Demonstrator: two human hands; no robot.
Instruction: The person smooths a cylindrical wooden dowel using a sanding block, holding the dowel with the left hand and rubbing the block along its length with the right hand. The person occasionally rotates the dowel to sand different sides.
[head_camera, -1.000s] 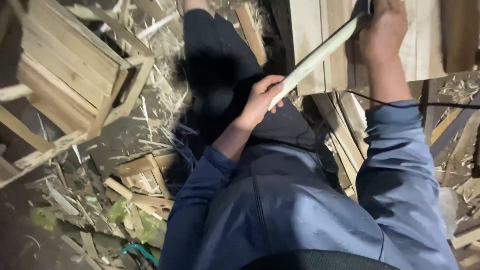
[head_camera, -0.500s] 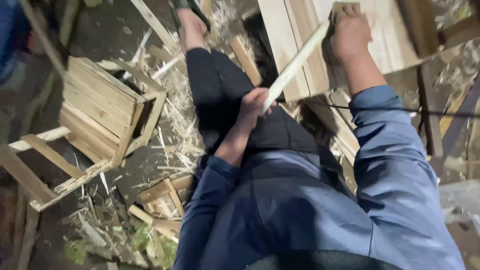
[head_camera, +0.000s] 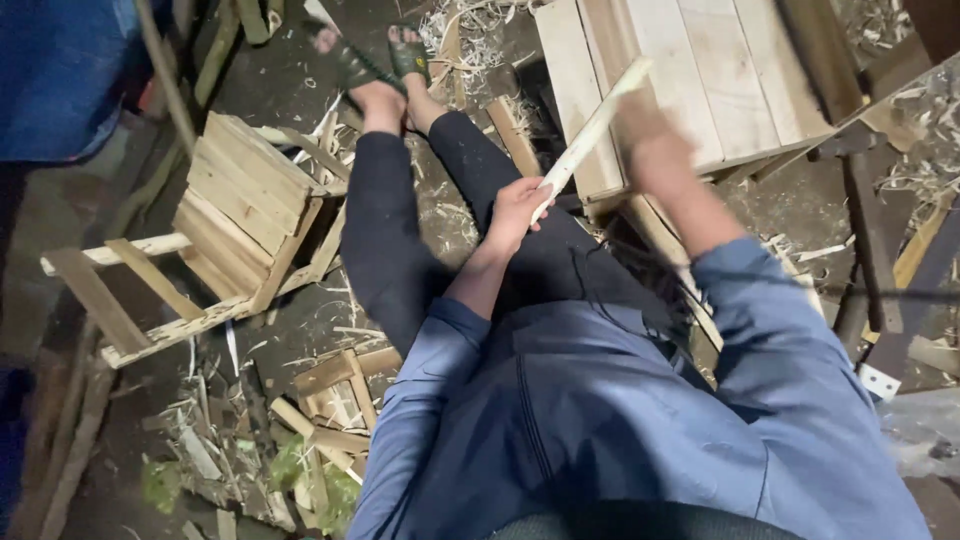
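One pale wooden stick (head_camera: 590, 130), slanting up from my lap toward the slatted pallet (head_camera: 700, 80). My left hand (head_camera: 515, 212) has its grip closed around the lower end. My right hand (head_camera: 655, 150) is blurred beside the upper half; cannot tell its grip. One wooden crate (head_camera: 250, 205) lies tipped on the floor, left.

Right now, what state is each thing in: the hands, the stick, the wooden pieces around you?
left hand: closed around the stick's lower end
right hand: motion-blurred beside the stick's upper part; grip unclear
pale stick: slanted, top end over the slatted panel
slatted panel: flat ahead, partly on the ground
wooden crate frame: tipped on its side
shavings: scattered on the ground
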